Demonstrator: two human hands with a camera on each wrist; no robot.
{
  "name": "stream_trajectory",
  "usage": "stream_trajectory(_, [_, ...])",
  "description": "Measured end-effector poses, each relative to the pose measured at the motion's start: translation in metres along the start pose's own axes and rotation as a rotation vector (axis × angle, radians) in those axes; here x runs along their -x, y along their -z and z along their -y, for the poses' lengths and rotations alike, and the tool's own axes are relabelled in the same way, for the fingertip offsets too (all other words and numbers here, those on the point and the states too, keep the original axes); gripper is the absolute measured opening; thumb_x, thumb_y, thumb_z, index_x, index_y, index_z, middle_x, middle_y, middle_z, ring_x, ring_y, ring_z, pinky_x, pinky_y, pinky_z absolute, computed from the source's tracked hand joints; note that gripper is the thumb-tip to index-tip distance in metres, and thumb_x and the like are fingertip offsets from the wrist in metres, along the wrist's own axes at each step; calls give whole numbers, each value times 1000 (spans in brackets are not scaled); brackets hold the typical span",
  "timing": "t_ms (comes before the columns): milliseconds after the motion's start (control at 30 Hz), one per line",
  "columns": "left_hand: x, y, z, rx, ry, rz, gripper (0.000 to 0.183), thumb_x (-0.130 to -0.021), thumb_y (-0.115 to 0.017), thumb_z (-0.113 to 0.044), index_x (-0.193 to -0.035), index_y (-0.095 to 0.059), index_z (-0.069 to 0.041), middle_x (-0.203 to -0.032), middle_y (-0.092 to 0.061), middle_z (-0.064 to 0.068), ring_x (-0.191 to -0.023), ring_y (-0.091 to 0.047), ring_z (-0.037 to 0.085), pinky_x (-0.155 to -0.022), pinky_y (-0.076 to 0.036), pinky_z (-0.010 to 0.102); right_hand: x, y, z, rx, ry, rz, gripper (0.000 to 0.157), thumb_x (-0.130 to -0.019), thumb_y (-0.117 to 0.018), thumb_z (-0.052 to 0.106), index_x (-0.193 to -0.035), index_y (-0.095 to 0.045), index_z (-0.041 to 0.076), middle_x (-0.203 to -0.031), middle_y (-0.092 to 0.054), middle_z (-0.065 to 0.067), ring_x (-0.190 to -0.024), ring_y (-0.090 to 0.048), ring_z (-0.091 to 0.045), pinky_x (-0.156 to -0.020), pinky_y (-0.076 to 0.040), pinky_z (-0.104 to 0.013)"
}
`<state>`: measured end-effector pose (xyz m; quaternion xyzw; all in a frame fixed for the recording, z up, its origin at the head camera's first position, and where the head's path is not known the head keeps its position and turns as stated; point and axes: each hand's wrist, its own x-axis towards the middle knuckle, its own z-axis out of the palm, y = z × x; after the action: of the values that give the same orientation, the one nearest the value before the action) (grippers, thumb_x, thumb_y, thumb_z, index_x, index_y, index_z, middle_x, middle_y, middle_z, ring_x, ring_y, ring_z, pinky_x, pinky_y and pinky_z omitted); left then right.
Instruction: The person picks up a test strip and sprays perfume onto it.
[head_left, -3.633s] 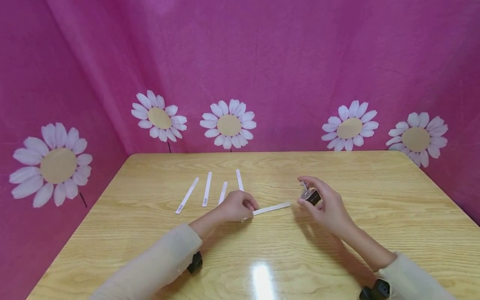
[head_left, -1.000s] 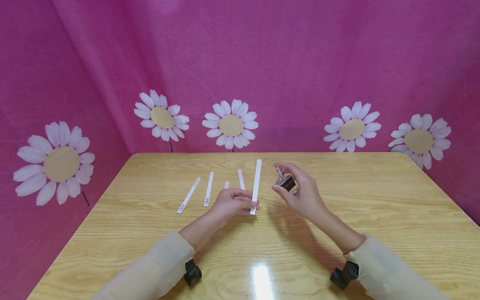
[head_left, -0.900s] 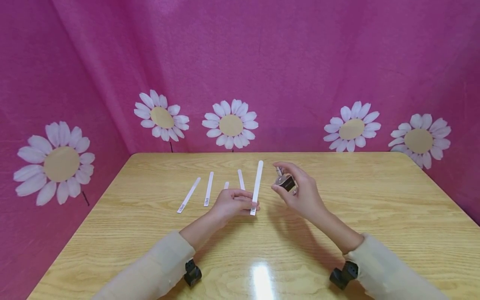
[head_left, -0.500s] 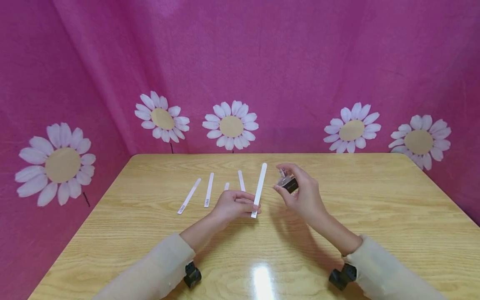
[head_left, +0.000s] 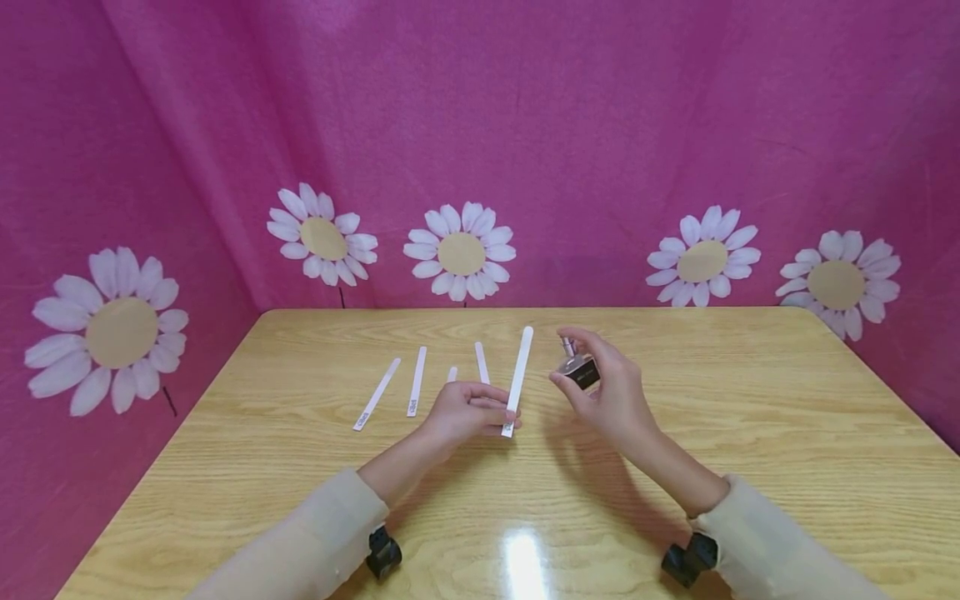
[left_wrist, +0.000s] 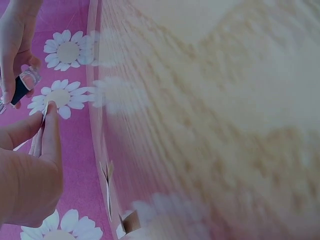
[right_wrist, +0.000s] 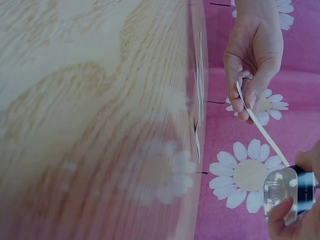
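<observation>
A white paper test strip [head_left: 519,367] with print at its lower end is pinched near that end by my left hand [head_left: 467,412], and its rounded tip points up. Just right of it, my right hand [head_left: 611,387] holds a small glass perfume bottle [head_left: 581,369] with a black label, index finger on the spray top and thumb at the base. The nozzle side faces the strip across a small gap. In the right wrist view the clear base of the bottle [right_wrist: 279,189] and the slanting strip [right_wrist: 267,135] show; in the left wrist view the bottle [left_wrist: 24,85] is partly covered by fingers.
Several like strips lie on the wooden table [head_left: 300,500]: one leftmost [head_left: 377,394], another beside it [head_left: 417,382], and two partly hidden behind my left hand, a short visible end [head_left: 452,374] and a longer one [head_left: 482,362]. A pink flowered cloth [head_left: 570,150] hangs behind.
Since the oldest frame, my left hand has raised the strip from near the table to upright, and my right hand has brought the bottle left beside it. Lately both hands barely move.
</observation>
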<state>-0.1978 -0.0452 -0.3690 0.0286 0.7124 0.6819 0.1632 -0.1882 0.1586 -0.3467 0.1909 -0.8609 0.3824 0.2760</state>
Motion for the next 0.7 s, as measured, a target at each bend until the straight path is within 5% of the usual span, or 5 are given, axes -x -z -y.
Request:
stream_trajectory(467, [-1, 1, 0, 17, 4, 30, 26, -85, -66, 4, -109, -63, 12, -101, -70, 28, -77, -73, 16, -79, -60, 35, 3, 2, -5, -11, -24, 14, 54, -78, -78, 6, -128, -56, 11, -103, -66, -17, -69, -59, -18, -44, -47, -15])
stream_trajectory(700, [-3, 1, 0, -2, 20, 12, 26, -84, -69, 1, -108, -64, 10, -101, -71, 26, -80, -74, 17, -79, -60, 34, 5, 4, -11, -20, 22, 36, 54, -79, -76, 4, -128, -55, 10, -109, -61, -16, -84, -56, -19, -48, -50, -18])
